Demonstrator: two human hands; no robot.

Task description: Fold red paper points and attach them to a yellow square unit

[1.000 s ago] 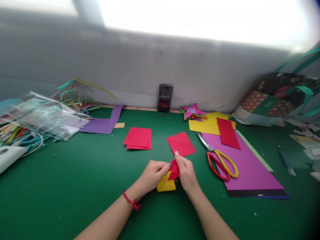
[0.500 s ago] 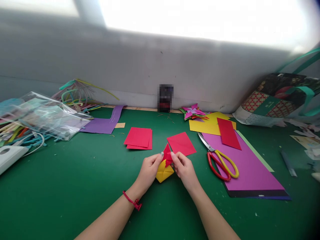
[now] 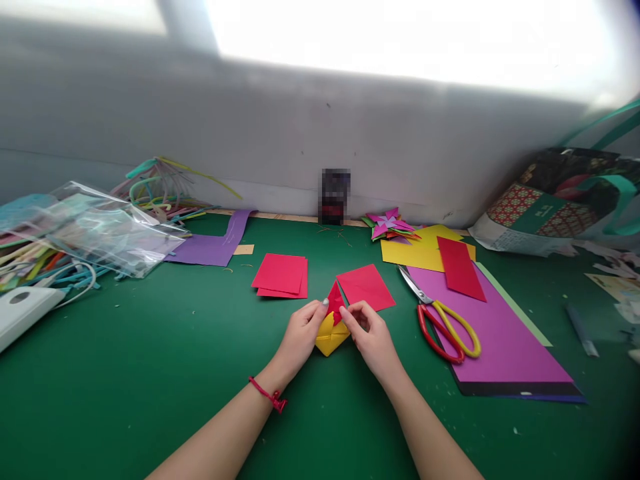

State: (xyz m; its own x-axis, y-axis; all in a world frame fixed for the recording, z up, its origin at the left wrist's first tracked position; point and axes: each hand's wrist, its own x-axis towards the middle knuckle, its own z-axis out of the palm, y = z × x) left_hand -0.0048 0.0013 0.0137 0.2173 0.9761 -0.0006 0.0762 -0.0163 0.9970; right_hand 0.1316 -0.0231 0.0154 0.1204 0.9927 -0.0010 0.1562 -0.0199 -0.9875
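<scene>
Two folded paper pieces seemed to be mid-joining: a red folded piece (image 3: 335,300) stood point-up, its lower end tucked into a yellow folded piece (image 3: 330,337). The left hand (image 3: 300,337) gripped the yellow one, thumb against the red tip. The right hand (image 3: 373,340) pinched the red from the other side. Both pieces sat between the fingertips, near and to the left of the scissors (image 3: 445,320). Seating the red deeper would likely call for a firm hold and a light push.
</scene>
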